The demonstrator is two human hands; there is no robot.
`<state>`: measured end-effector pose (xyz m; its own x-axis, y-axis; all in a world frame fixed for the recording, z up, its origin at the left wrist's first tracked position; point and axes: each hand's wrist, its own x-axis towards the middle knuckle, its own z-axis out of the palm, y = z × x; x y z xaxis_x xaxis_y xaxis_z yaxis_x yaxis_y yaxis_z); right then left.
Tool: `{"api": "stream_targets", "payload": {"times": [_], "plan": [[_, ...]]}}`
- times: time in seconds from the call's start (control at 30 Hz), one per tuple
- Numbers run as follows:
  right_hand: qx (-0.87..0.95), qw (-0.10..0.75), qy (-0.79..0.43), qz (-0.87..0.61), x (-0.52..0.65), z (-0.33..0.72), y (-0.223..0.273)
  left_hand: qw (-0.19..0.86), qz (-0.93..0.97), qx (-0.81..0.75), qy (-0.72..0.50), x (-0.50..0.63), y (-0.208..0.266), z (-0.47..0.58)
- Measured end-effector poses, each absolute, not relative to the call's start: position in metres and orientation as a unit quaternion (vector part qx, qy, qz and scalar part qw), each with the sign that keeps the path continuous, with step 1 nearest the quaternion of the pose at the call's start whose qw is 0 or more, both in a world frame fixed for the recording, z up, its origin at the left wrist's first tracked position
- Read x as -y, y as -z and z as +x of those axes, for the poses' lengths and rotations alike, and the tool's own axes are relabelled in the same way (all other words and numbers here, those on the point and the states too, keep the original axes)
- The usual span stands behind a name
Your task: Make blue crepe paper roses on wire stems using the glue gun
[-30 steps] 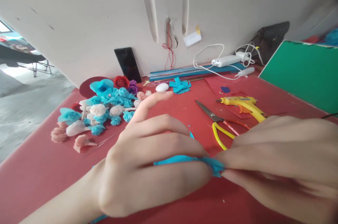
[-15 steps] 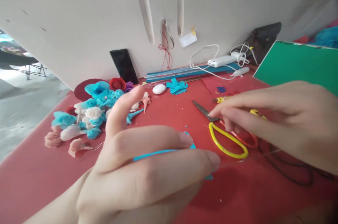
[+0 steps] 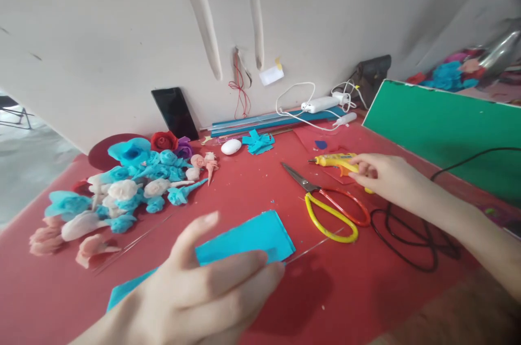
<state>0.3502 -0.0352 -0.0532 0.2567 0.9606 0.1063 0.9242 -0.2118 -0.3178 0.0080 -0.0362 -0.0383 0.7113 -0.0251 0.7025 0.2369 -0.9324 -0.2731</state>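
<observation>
My left hand [image 3: 215, 285] is in front, over a blue paper strip [image 3: 248, 239] lying on the red table. One finger is raised and the others reach right; a thin clear or wire-like stick [image 3: 307, 250] extends from their tips, its grip partly hidden. My right hand [image 3: 376, 171] has its fingers closed round the rear of a yellow hot glue gun [image 3: 334, 160], whose nozzle points left. Between the hands lie scissors [image 3: 321, 196] with one yellow and one red handle, blades slightly apart.
Blue, white and pink paper flowers [image 3: 122, 190] are heaped at left. Behind are a phone [image 3: 175, 112], a white egg-shaped object [image 3: 231, 147], blue scraps [image 3: 258, 141] and a white power strip [image 3: 319, 104]. A black cord [image 3: 427, 258] coils at right before a green board [image 3: 448, 128].
My right hand has moved from above the scissors to the glue gun and closed on it. My left hand appears lower and further left, uncovering more blue paper. The view has shifted.
</observation>
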Motion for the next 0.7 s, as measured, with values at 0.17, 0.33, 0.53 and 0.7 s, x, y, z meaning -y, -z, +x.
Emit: {"api": "stream_targets", "payload": {"times": [0.17, 0.33, 0.53, 0.7], "plan": [[0.528, 0.139, -0.107, -0.831, 0.02, 0.375, 0.079, 0.109, -0.918, 0.036, 0.379, 0.027, 0.04, 0.002], [0.475, 0.204, -0.222, -0.827, 0.015, 0.386, 0.078, 0.111, -0.914, 0.056, 0.386, 0.028, 0.048, -0.001], [0.437, 0.397, -0.319, -0.741, 0.033, 0.359, 0.051, 0.165, -0.884, 0.07, 0.432, 0.028, 0.031, -0.006], [0.423, 0.466, -0.379, -0.678, 0.061, 0.336, 0.039, 0.244, -0.848, 0.083, 0.464, 0.024, 0.027, -0.01]]}}
